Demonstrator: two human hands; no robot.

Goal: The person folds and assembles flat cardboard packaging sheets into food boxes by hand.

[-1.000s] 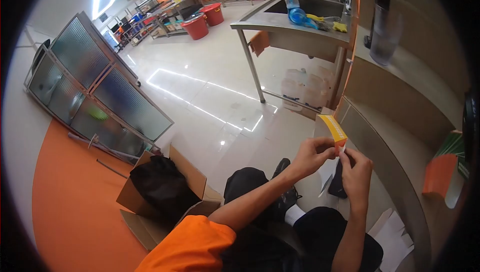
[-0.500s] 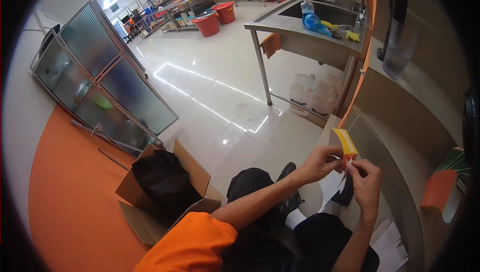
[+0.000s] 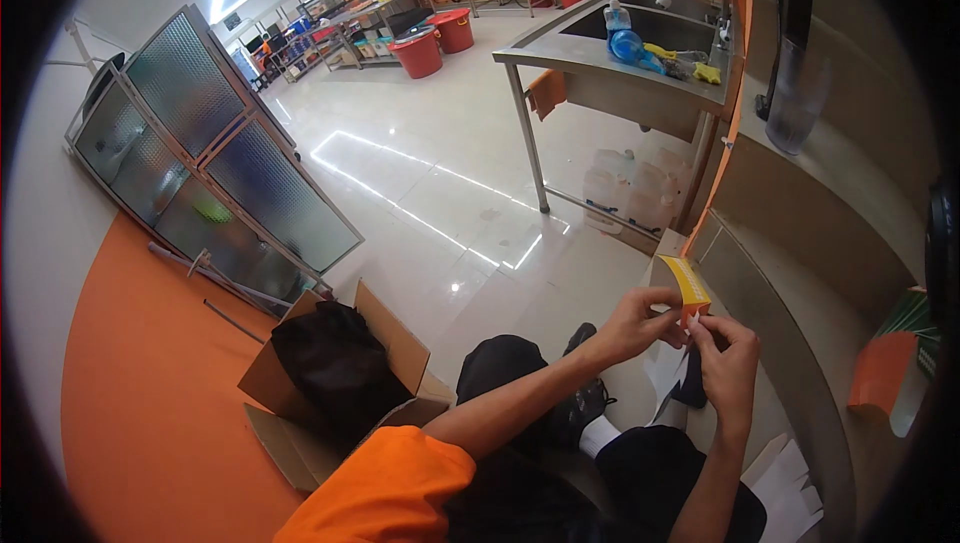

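A small yellow and orange paper box point(image 3: 690, 281) is held up in front of me over the right side. My left hand point(image 3: 642, 327) grips its lower left side, fingers curled and thumb pressed in. At the near end my right hand point(image 3: 729, 355) pinches a small pale flap or paper tip against the box; the exact edge is hidden by the fingers. Below both hands hangs a white sheet point(image 3: 664, 371), and I cannot tell whether it is joined to the box. More white paper pieces point(image 3: 785, 488) lie by my right knee.
An open cardboard box point(image 3: 398, 343) with a black bag point(image 3: 335, 363) stands at left. A steel sink table point(image 3: 570, 53) is ahead, with plastic jugs point(image 3: 630, 183) beneath. Steel shelving runs along the right, holding an orange carton point(image 3: 884, 371). A folding screen point(image 3: 210, 143) stands at left.
The view has shifted slightly. Both hands keep their hold at the box's near end, the right fingers now closer against it. The white sheet below hangs a little differently.
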